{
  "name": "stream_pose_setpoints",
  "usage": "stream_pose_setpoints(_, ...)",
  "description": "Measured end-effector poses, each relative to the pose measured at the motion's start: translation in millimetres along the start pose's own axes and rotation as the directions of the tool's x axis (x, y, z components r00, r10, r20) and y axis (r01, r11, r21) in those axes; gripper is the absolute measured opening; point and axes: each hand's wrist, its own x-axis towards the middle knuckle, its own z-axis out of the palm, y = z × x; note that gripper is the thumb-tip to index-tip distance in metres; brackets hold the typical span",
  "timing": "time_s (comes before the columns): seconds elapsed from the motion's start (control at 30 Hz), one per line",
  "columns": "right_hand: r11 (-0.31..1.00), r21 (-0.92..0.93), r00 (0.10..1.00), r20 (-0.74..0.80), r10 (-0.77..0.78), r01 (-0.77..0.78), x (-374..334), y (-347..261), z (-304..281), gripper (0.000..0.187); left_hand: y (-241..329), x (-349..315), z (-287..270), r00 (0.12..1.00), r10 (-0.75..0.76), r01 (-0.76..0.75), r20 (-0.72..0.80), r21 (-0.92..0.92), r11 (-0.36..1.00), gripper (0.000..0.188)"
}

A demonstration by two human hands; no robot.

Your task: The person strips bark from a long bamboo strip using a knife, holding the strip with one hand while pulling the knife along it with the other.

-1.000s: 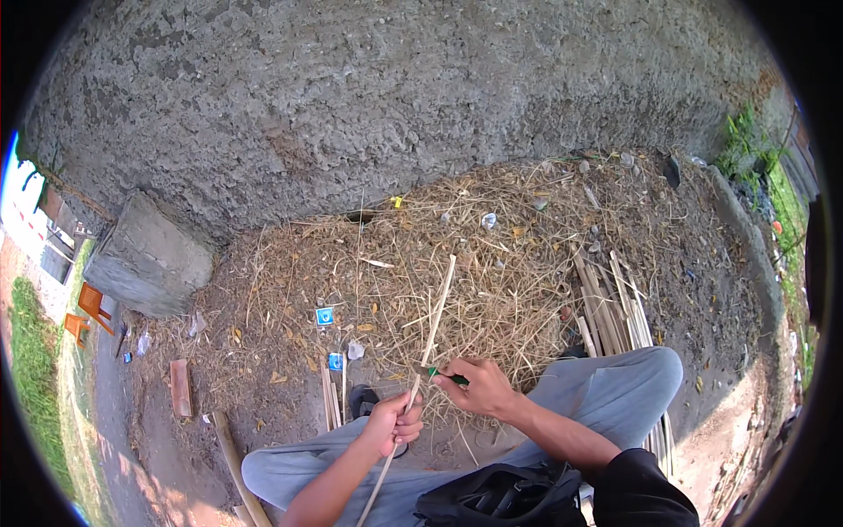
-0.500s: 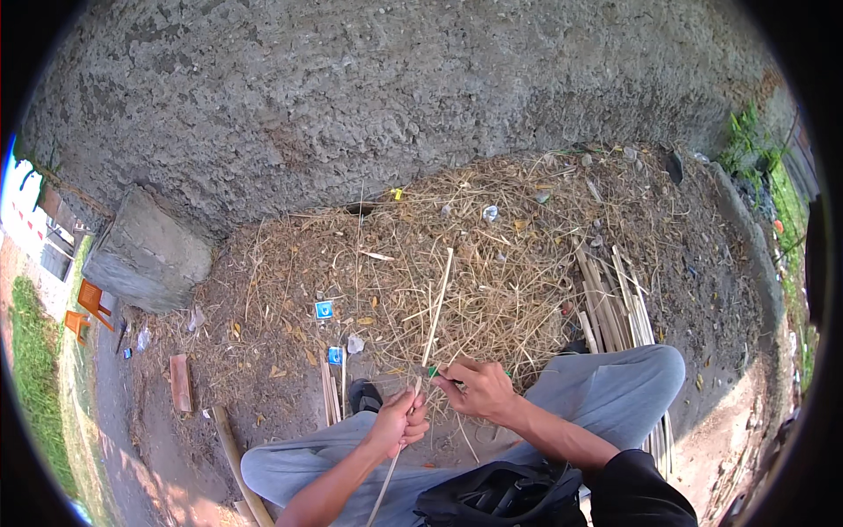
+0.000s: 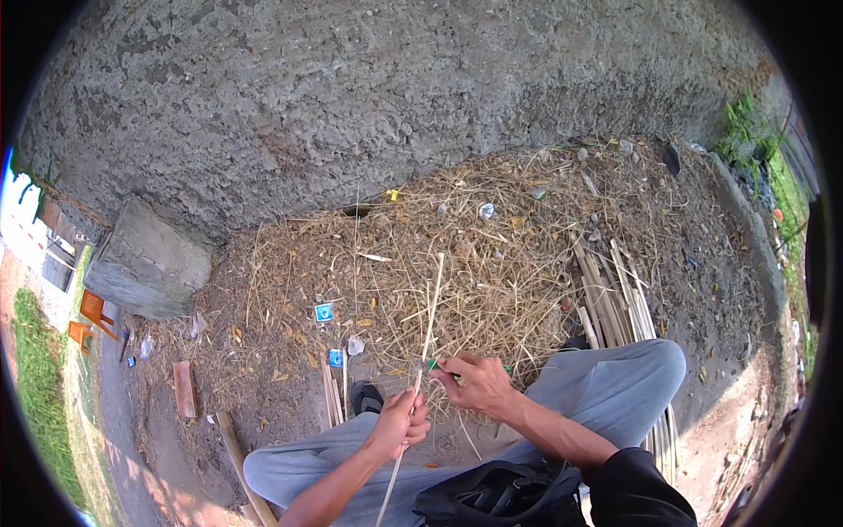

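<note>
My left hand (image 3: 400, 423) is closed round a long, thin pale bamboo strip (image 3: 434, 307), in front of my lap. The strip slants away over the ground, and its near end passes down below the hand. Just to the right, my right hand (image 3: 477, 385) grips a small green-handled knife (image 3: 431, 364). Most of the handle is hidden in the fist; the blade is hard to make out beside the strip, just above my left hand.
Shavings (image 3: 492, 290) cover the ground before a rough grey wall (image 3: 395, 88). Split bamboo strips (image 3: 606, 299) lie at the right, a bamboo pole (image 3: 235, 452) at the left. A concrete block (image 3: 154, 259), a brick (image 3: 184, 389) and blue packets (image 3: 324, 313) are on the left side.
The far end of the strip has shifted slightly left. My right hand stays beside the strip with the knife, its fingers slightly moved; my left hand keeps its hold.
</note>
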Motion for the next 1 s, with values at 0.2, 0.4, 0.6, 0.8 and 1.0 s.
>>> stream_pose_setpoints(0.2,1.000,0.009,0.999,0.033,0.024,-0.025,1.8,3.5,-1.1,0.017,2.0,0.9,1.2,1.000,-0.024,0.024,0.017,-0.015,1.000,0.032)
stream_pose_setpoints(0.4,0.983,-0.037,0.983,0.004,0.182,-0.182,20.8,35.5,-14.8,0.020,-11.7,-5.1,5.9,0.993,-0.110,0.109,0.051,0.019,0.994,0.032)
stream_pose_setpoints(0.6,0.992,-0.036,0.991,-0.063,0.115,-0.118,16.4,46.7,3.2,0.020,-7.5,-4.6,4.7,0.990,-0.134,0.134,0.033,-0.001,0.991,0.032)
stream_pose_setpoints(0.8,0.724,-0.031,0.714,-0.195,0.672,-0.689,28.4,149.9,-48.8,0.021,-34.0,-31.9,22.0,0.952,-0.307,0.305,-0.007,0.129,0.943,0.032)
stream_pose_setpoints(1.0,0.706,0.016,0.665,-0.321,0.674,-0.708,28.2,179.8,-68.1,0.037,0.2,-28.0,-4.2,0.979,-0.191,0.178,0.072,0.160,0.971,0.035)
